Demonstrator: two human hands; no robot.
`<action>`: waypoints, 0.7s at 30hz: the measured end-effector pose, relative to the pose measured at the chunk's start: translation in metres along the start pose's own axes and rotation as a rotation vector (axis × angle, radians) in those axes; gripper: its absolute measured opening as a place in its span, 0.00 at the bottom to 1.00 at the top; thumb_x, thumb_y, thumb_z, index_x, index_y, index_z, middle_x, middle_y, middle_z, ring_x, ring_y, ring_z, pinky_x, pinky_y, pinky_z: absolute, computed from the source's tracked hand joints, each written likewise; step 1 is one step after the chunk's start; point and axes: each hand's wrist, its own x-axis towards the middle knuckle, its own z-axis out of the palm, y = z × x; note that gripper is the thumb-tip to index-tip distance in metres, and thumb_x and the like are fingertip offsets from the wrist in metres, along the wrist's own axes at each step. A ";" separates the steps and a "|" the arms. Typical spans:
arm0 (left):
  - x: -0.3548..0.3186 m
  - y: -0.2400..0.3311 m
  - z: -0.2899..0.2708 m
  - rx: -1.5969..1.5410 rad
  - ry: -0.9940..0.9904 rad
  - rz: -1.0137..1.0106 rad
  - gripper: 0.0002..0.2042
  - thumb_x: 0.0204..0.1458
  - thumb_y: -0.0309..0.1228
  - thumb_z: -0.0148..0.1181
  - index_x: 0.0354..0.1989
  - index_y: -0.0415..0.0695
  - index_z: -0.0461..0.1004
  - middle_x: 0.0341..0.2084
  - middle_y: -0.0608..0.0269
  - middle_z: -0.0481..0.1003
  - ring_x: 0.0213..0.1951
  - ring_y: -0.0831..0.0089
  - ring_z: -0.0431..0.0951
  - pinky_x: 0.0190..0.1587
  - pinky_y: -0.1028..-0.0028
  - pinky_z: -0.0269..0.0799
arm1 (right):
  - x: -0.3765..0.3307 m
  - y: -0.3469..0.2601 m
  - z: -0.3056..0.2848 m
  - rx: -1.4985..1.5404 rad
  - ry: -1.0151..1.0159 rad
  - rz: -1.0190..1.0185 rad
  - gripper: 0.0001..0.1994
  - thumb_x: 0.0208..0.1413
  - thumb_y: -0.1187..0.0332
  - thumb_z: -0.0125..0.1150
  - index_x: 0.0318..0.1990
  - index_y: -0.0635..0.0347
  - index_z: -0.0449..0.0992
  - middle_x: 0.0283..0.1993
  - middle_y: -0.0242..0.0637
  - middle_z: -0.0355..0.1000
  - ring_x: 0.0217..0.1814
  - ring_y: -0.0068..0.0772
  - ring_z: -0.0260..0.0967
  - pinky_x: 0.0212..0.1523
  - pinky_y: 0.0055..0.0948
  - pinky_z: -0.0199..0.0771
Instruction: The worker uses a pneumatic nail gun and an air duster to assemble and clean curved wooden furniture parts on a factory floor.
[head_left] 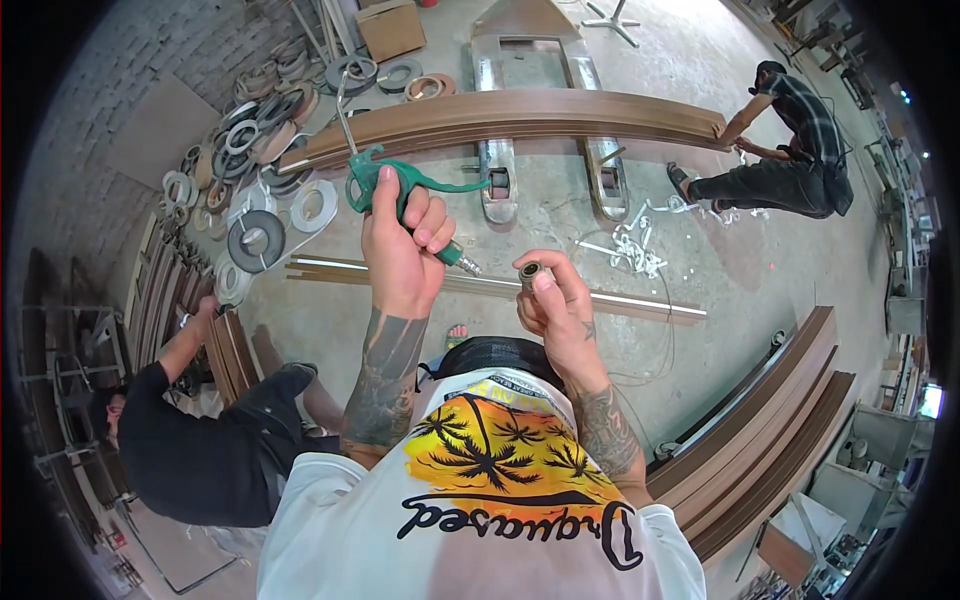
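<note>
My left hand (405, 235) is closed around a green air blow gun (400, 180), its long thin metal nozzle pointing up and away. The green trigger lever sticks out to the right, and a metal plug (466, 264) shows at the lower end of the handle. To the right, my right hand (555, 300) grips a round metal hose coupler (532, 272) between thumb and fingers, its open end facing up. Plug and coupler are apart, with a small gap between them. A thin hose (668, 330) runs over the floor on the right.
Long brown boards (520, 118) lie across a metal trolley (498, 180); a person (800, 150) holds their right end. Another person (215, 450) crouches at lower left. Rolls of edge banding (255, 240) pile up left. More boards (760, 440) lie right; thin strips (640, 305) lie ahead.
</note>
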 end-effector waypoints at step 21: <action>-0.027 -0.008 0.040 0.014 -0.180 0.032 0.17 0.60 0.43 0.47 0.22 0.47 0.58 0.12 0.73 0.55 0.13 0.84 0.53 0.15 0.80 0.49 | -0.019 0.003 0.003 -0.124 0.030 -0.090 0.08 0.57 0.68 0.52 0.40 0.61 0.64 0.31 0.26 0.62 0.31 0.11 0.55 0.31 0.12 0.58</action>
